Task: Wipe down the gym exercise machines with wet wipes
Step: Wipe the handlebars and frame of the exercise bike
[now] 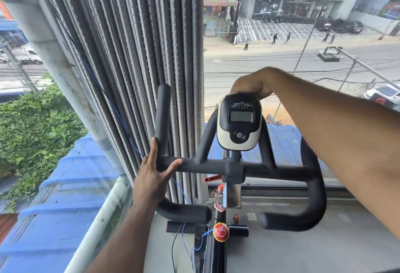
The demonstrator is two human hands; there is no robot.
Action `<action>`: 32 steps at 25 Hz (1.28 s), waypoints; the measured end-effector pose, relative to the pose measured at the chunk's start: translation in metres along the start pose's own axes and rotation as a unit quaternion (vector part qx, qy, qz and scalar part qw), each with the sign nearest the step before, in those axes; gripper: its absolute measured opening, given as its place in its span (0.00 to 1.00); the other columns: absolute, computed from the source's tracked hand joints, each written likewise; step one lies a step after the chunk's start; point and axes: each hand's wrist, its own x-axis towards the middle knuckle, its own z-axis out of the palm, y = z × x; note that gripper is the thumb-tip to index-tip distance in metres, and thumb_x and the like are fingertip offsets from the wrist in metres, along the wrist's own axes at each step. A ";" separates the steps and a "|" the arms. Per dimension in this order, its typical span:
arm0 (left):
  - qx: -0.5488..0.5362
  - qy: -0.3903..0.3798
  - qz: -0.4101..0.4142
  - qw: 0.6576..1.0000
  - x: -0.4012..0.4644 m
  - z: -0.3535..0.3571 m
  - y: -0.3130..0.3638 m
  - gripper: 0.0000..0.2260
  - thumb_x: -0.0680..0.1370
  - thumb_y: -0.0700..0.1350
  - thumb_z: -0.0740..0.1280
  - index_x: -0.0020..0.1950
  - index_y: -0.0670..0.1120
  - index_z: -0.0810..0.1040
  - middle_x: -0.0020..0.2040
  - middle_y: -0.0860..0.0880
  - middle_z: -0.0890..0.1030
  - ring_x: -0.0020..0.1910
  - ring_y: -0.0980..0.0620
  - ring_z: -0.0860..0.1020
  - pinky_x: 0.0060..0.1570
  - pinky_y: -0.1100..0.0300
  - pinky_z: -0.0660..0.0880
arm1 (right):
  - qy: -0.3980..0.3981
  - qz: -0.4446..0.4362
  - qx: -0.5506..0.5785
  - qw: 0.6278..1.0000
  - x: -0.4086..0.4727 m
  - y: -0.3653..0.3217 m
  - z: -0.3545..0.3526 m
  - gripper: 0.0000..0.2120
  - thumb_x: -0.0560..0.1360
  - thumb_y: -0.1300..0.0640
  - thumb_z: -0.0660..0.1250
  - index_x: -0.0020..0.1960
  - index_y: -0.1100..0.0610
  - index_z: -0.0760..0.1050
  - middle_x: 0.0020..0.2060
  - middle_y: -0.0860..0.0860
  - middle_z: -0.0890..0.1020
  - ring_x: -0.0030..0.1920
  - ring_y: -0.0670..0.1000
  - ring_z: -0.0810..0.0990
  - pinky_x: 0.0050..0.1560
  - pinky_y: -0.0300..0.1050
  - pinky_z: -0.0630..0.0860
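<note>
left hand (151,175) open on handlebar (207,165); right hand (252,85) grips console (239,121).

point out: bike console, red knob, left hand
bike console (239,121), head view, on its grey display screen.
red knob (221,231), head view, on its round top face.
left hand (151,175), head view, on the back of the hand at the handlebar.

The blinds (138,56) hang just left of the handlebar (207,166), crowding its upright left horn. The console (239,121) stands between the inner bars. Open gaps lie either side of the stem (232,197), above the red knob (220,232).
</note>
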 end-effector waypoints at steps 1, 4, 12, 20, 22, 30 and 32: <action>0.000 -0.003 -0.001 1.000 0.000 0.000 -0.001 0.45 0.71 0.79 0.60 0.83 0.69 0.43 0.76 0.49 0.72 0.70 0.43 0.74 0.59 0.46 0.77 | 0.003 -0.017 0.033 0.999 -0.002 0.006 0.001 0.08 0.79 0.65 0.63 0.42 0.61 0.77 0.32 0.55 0.79 0.29 0.51 0.79 0.31 0.40 0.77; 0.004 -0.008 -0.004 1.000 -0.002 0.001 -0.003 0.47 0.68 0.83 0.56 0.82 0.70 0.42 0.75 0.49 0.72 0.69 0.43 0.75 0.59 0.45 0.77 | 0.007 -0.032 0.018 0.999 0.003 0.002 0.005 0.06 0.77 0.65 0.64 0.43 0.61 0.77 0.32 0.56 0.78 0.31 0.53 0.77 0.32 0.41 0.76; -0.002 -0.003 -0.005 1.000 0.001 0.001 -0.002 0.48 0.66 0.84 0.56 0.82 0.70 0.45 0.75 0.51 0.73 0.69 0.44 0.75 0.58 0.47 0.76 | -0.111 0.004 -0.427 0.897 0.022 -0.100 0.074 0.12 0.75 0.56 0.66 0.34 0.57 0.78 0.32 0.53 0.78 0.28 0.52 0.71 0.35 0.43 0.69; 0.002 -0.002 -0.002 1.000 0.002 -0.001 -0.001 0.48 0.66 0.85 0.55 0.82 0.71 0.45 0.75 0.49 0.74 0.70 0.42 0.75 0.60 0.45 0.76 | 0.137 -0.251 -0.380 0.879 -0.017 -0.075 0.142 0.09 0.79 0.67 0.63 0.41 0.57 0.74 0.40 0.52 0.78 0.39 0.53 0.80 0.35 0.47 0.75; 0.004 -0.008 -0.007 1.000 0.001 -0.002 -0.002 0.47 0.67 0.84 0.56 0.82 0.71 0.44 0.76 0.49 0.72 0.71 0.42 0.74 0.62 0.44 0.75 | 0.292 -0.351 -0.242 0.856 -0.039 -0.032 0.151 0.08 0.79 0.69 0.63 0.53 0.60 0.79 0.48 0.54 0.81 0.43 0.52 0.81 0.44 0.44 0.80; 0.008 -0.006 0.003 1.000 0.001 0.000 -0.003 0.45 0.72 0.79 0.60 0.83 0.67 0.45 0.75 0.47 0.73 0.70 0.42 0.74 0.60 0.44 0.76 | 0.495 -0.283 -0.079 0.818 -0.071 0.118 0.224 0.10 0.75 0.70 0.71 0.55 0.63 0.83 0.53 0.52 0.82 0.52 0.52 0.82 0.53 0.51 0.82; 0.004 -0.011 0.000 1.000 0.001 -0.001 -0.004 0.46 0.69 0.82 0.57 0.83 0.69 0.44 0.75 0.47 0.73 0.69 0.41 0.74 0.60 0.42 0.77 | 0.494 -0.286 -0.072 0.818 -0.067 0.113 0.232 0.12 0.74 0.71 0.71 0.57 0.63 0.83 0.52 0.52 0.82 0.51 0.53 0.82 0.54 0.50 0.82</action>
